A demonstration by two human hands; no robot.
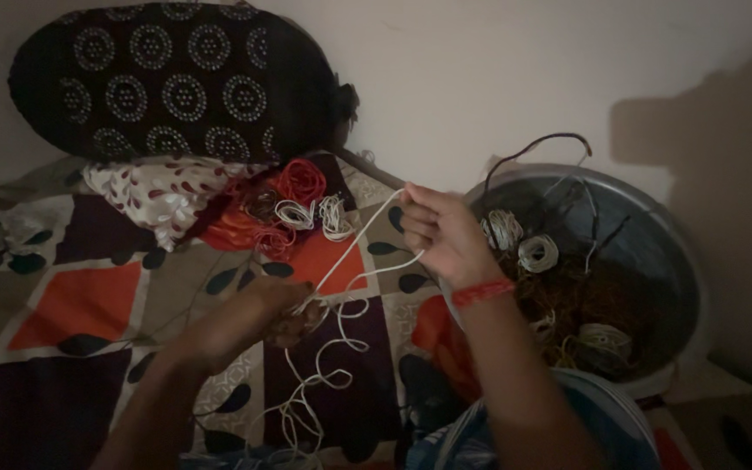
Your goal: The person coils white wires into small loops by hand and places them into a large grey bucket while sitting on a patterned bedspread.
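Patchwork bedspread [71, 305] w/ dark pillow [176, 78] at wall, round metal basin [654, 261] of wire coils on R, white cord [354, 239] taut btwn hands over bedspread, slack looping below, right hand [446, 231] pinching cord's upper end, left hand [258, 309] closed on lower part.
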